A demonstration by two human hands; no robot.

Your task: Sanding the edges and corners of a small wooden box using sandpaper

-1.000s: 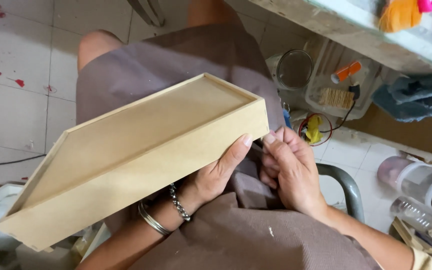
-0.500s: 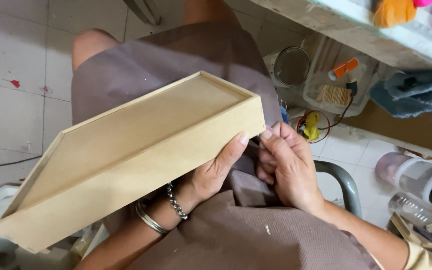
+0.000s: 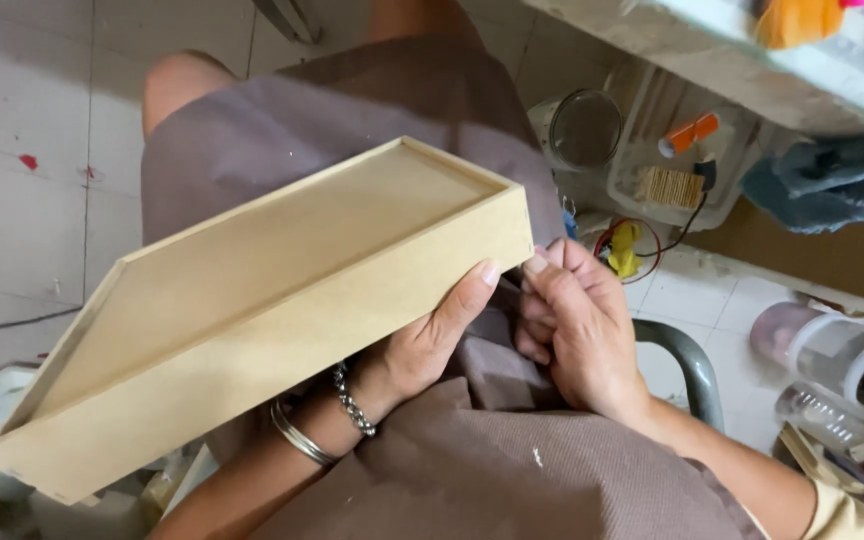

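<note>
Currently, tray axis: the wooden tray (image 3: pixel 252 300) is laid diagonally, lower-left to upper-right, open side up.
Left hand (image 3: pixel 422 345): curled under the tray's near wall.
Right hand (image 3: pixel 577 325): loosely curled at the corner; anything held cannot be told.

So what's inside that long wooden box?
The wooden box looks empty: only its bare bottom shows. The near inner edge hides behind its front wall. The left hand holds it from below.

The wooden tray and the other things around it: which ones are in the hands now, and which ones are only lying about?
In hand:
- shallow wooden tray, resting over the lap
- left hand, gripping the tray's near side wall
- right hand, fingertips at the tray's corner

Lying about:
- clear plastic box with an orange-capped item
- round clear container
- yellow item with wires
- blue cloth
</note>
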